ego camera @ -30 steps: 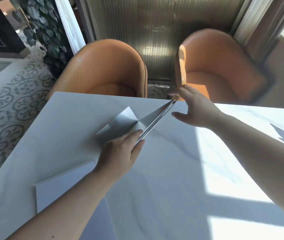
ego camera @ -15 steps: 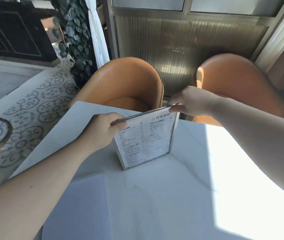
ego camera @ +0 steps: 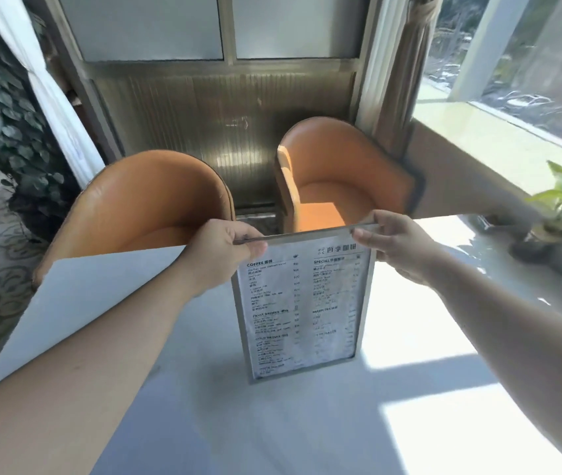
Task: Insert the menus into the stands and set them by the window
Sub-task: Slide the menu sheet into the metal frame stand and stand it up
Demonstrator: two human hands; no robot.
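Left hand (ego camera: 219,252) grip pinching stand (ego camera: 301,303) top edge | right hand (ego camera: 394,246) grip likewise | stand upright on table (ego camera: 272,423)

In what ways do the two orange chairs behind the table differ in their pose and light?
The left orange leather tub chair turns its rounded back to the white marble table, so its seat is hidden. The right orange leather tub chair stands further back, turned sideways, showing its seat. Sunlight falls on the right chair's seat; the left chair is mostly shaded. Both share the colour and curved shape.
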